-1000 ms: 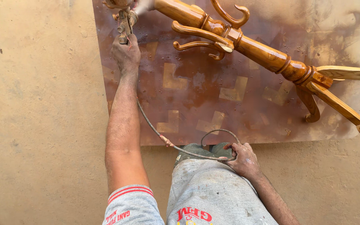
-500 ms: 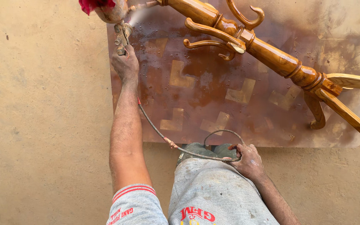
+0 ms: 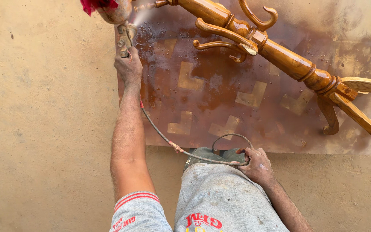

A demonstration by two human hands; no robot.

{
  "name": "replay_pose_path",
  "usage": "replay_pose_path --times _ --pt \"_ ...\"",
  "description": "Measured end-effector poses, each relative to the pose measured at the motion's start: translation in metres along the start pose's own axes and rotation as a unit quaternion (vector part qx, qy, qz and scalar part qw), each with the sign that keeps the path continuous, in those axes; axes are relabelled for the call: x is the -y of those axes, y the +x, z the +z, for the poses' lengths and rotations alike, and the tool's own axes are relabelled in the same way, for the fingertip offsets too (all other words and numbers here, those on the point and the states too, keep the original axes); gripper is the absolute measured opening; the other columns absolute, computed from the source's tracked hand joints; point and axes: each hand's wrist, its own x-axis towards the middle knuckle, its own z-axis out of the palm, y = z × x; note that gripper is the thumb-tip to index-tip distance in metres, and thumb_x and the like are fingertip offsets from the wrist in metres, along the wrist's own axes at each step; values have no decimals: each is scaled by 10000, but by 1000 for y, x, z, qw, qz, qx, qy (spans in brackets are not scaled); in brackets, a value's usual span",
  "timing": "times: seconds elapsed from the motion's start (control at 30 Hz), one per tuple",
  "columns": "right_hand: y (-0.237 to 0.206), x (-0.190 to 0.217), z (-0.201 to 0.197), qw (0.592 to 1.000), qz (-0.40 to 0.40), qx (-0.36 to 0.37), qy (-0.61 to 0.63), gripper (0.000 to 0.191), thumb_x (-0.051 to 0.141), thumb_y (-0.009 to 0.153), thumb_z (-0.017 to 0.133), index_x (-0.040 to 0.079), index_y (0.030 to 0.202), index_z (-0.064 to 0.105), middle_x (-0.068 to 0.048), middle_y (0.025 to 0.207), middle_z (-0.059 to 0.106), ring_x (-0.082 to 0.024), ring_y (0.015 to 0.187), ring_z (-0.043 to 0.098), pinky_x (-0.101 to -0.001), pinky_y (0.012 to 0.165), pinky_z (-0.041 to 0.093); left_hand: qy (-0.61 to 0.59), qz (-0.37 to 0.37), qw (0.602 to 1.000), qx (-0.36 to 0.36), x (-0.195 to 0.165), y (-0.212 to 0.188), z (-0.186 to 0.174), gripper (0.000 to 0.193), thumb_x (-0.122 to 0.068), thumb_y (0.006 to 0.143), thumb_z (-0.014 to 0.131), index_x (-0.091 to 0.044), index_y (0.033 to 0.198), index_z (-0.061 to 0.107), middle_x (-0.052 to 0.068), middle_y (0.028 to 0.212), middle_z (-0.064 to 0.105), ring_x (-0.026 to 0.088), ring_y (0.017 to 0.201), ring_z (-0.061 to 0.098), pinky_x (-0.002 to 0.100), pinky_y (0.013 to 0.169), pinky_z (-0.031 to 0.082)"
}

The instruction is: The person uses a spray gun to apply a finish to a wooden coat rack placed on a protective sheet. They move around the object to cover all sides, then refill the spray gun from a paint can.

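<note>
1. Fingers of the left hand (image 3: pixel 128 65) wrap tight around the spray gun (image 3: pixel 124 36) at the upper left of the frame, misting the varnished wooden stand (image 3: pixel 275 51) lying across the top.
2. Right hand (image 3: pixel 256 165), low centre, pinches a loop of the air hose (image 3: pixel 159 133).
3. Lingering close could cause runs; a snagged hose could jerk the gun, and overspray already stains the board (image 3: pixel 211 107).
</note>
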Motion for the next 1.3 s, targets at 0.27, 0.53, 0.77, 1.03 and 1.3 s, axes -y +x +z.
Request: replay_pose_path --times 0.27,0.53,0.77,1.03,1.3 --pt "-4 -1 -1 999 7 -23 25 555 601 743 819 197 1118 750 24 747 601 -160 837 502 -327 770 522 -96 33 995 19 -32 6 31 217 -220 1003 555 -35 920 631 31 696 641 103 495 607 299 424 565" --pt "-5 -5 3 1000 10 -22 8 515 565 763 820 225 1141 740 14 760 591 -161 834 502 -328 791 515 -42 88 994 -57 -43 17 24 237 -220 964 575 -1 942 663 81 792 701 174 710 738 374 614 606" --pt "-3 -5 2 1000 12 -19 1 479 540 784 812 224 1138 744 18 770 591 -176 833 505 -328 789 520 -15 30 999 -38 -33 12 24 265 -247 973 559 -6 949 665 92 784 716 192 731 743 381 664 601" --pt "0 2 -2 1000 5 -19 -1 473 493 771 836 214 1140 743 9 769 610 -175 836 513 -332 803 515 -17 38 997 -70 -33 20 24 263 -250 974 559 -13 912 655 113 809 724 185 759 742 370 683 599" --pt "4 5 -1 1000 8 -18 -20 462 499 788 829 204 1133 740 6 764 601 -176 832 518 -331 786 525 21 25 996 -84 -28 28 20 303 -277 992 547 -4 1046 665 114 888 716 187 822 748 342 705 627"
